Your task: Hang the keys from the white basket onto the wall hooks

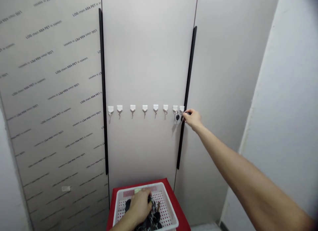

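Eight white hooks (144, 107) run in a row across the pale panel (149, 58), and I have the right hand (194, 119) at the rightmost one, thumb and fingers pinching a small dark item (189, 113). A rounded black fob (177, 117) hangs at the neighbouring hook. My left hand (141, 204) is down in the white basket (171, 203) on the red counter (178, 206), fingers curled over dark, key-like things (156, 217); whether it grips any, I can't tell from here.

Pale cabinet doors (149, 65) beside a white wall (288, 118)
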